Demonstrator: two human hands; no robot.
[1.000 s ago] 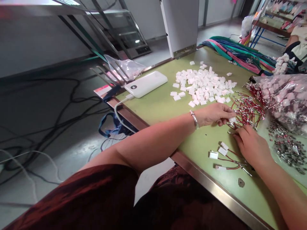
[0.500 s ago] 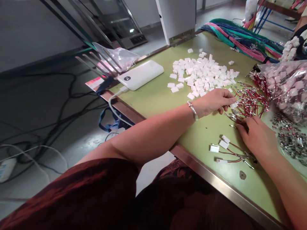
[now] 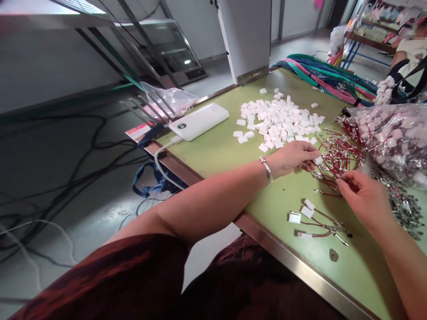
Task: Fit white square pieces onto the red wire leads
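Observation:
My left hand (image 3: 298,158), with a silver bangle on its wrist, pinches a small white connector (image 3: 318,160) beside the red wires. Close to its right, my right hand (image 3: 362,191) has thumb and forefinger closed on a red wire (image 3: 328,194) with a metal end. The heap of short red wires (image 3: 343,153) lies just beyond both hands. Several white connectors with red wires attached (image 3: 307,212) rest on the green tabletop, nearer the front edge. A large pile of loose white connectors (image 3: 280,118) spreads behind my left hand.
A white power bank (image 3: 200,122) with a cable lies at the left edge. On the right are a bag of connectors (image 3: 393,133) and loose metal terminals (image 3: 405,204). Bundled long wires (image 3: 323,80) cross the back; a person (image 3: 412,53) is at far right.
The camera view has tilted up, so the table appears lower. My right hand has lifted slightly from the wires, its thumb and forefinger now together on a wire. My left hand still holds the connector.

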